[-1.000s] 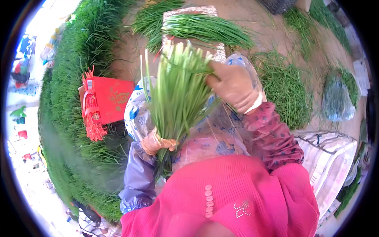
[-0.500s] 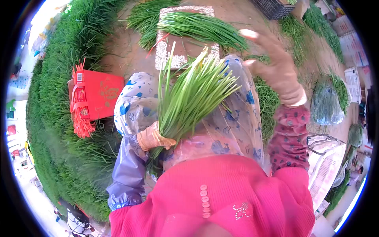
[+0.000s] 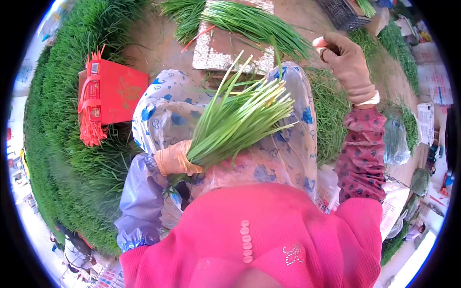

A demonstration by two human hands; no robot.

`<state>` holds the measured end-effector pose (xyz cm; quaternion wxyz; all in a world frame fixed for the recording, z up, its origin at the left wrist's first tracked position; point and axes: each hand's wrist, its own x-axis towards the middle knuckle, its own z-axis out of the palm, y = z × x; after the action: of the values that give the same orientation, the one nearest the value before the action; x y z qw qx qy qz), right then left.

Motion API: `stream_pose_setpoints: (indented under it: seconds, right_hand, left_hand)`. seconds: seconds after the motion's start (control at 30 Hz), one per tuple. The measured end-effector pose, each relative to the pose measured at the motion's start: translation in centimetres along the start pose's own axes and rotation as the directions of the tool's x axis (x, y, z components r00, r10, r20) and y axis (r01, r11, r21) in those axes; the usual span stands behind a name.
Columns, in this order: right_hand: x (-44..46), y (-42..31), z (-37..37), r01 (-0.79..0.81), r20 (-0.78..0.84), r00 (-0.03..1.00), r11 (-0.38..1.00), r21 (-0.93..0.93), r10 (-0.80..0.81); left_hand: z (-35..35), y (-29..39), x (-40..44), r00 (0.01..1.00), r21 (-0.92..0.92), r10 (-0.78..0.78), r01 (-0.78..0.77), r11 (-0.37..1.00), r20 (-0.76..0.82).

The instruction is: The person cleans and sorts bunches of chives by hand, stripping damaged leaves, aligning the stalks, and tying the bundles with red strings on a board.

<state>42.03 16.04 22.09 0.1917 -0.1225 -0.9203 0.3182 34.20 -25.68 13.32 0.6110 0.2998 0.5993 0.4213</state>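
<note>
My gloved left hand is wrapped round the lower part of a bunch of long green stalks. Their pale cut ends fan out up and to the right over my plastic-covered lap. Off to the upper right, apart from the bunch, my gloved right hand is raised with its fingers curled together; anything between them is too small or hidden to tell. Beyond my knees a patterned board carries a larger bundle of green stalks, with a red tie beside it.
Dense upright greens line the left side, with a red packet of ties lying against them. Loose stalks are piled right of my knees. A black crate stands at the upper right, and a plastic-wrapped bundle lies farther right.
My right hand has left the cut ends of the bunch, moved up and right, opened, then curled its fingers. The bunch in my left hand has tilted further right.
</note>
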Motion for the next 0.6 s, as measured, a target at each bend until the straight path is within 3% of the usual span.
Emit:
stream_pose_setpoints:
  seconds: [0.07, 0.13, 0.2, 0.23, 0.3, 0.37, 0.4, 0.43, 0.47, 0.5, 0.53, 0.57, 0.6]
  right_hand:
    - [0.5, -2.3, -0.8, -0.141, 0.445, 0.889, 0.989, 0.047, 0.106]
    - [0.1, -5.3, 0.8, -0.201, 0.56, 0.822, 0.974, 0.106, 0.109]
    - [0.3, -6.4, 2.7, 0.312, 0.701, 0.69, 0.948, -0.059, -0.183]
    - [0.6, -7.5, 3.6, 0.311, 0.701, 0.69, 0.948, -0.06, -0.182]
    - [1.0, -9.5, 4.8, 0.148, 0.831, 0.555, 0.985, -0.091, -0.006]
    - [0.8, -9.3, 6.1, 0.07, 0.812, 0.581, 0.997, 0.017, -0.055]
    - [0.6, -8.9, 7.1, -0.008, 0.789, 0.608, 0.992, 0.123, -0.092]
    - [0.0, -8.0, 7.8, 0.04, 0.659, 0.727, 0.97, 0.24, -0.193]
    - [-0.1, -7.6, 8.1, 0.046, 0.663, 0.722, 0.969, 0.241, -0.199]
    - [-0.1, -7.4, 8.2, -0.136, 0.564, 0.812, 0.891, 0.433, -0.15]
    - [-0.2, -7.1, 8.4, -0.276, 0.471, 0.88, 0.74, 0.614, -0.062]
    - [-0.5, -6.5, 9.0, -0.353, 0.409, 0.912, 0.581, 0.733, 0.038]
    - [-0.7, -6.0, 9.2, -0.351, 0.407, 0.912, 0.584, 0.732, 0.038]
  left_hand:
    - [-0.3, 1.5, -0.1, 0.998, 0.07, -0.061, 0.06, 0.996, 0.019]
    - [-0.4, 2.8, 0.0, 0.997, 0.142, -0.072, 0.071, 0.987, -0.002]
    - [-0.1, 3.0, 0.2, 0.999, 0.223, -0.03, 0.034, 0.974, -0.02]
    - [0.0, 3.0, 0.2, 0.999, 0.303, 0.009, 0.005, 0.953, -0.043]
    - [0.0, 2.6, 0.1, 0.997, 0.384, 0.048, -0.02, 0.923, -0.065]
    - [-0.1, 1.8, -0.1, 0.964, 0.699, 0.241, -0.095, 0.709, -0.113]
    - [-0.2, 1.9, -0.3, 0.963, 0.698, 0.24, -0.089, 0.71, -0.122]
    - [0.1, 2.8, -0.5, 0.925, 0.696, 0.267, -0.005, 0.718, -0.269]
    - [0.3, 4.0, -0.8, 0.866, 0.68, 0.29, 0.076, 0.729, -0.408]
    - [0.5, 5.5, -1.2, 0.866, 0.689, 0.216, 0.184, 0.701, -0.451]
    - [0.4, 5.5, -1.1, 0.864, 0.688, 0.219, 0.183, 0.703, -0.453]
    - [0.3, 5.4, -0.9, 0.817, 0.729, 0.308, 0.186, 0.659, -0.488]
    - [0.1, 5.2, -0.7, 0.762, 0.767, 0.398, 0.194, 0.611, -0.51]
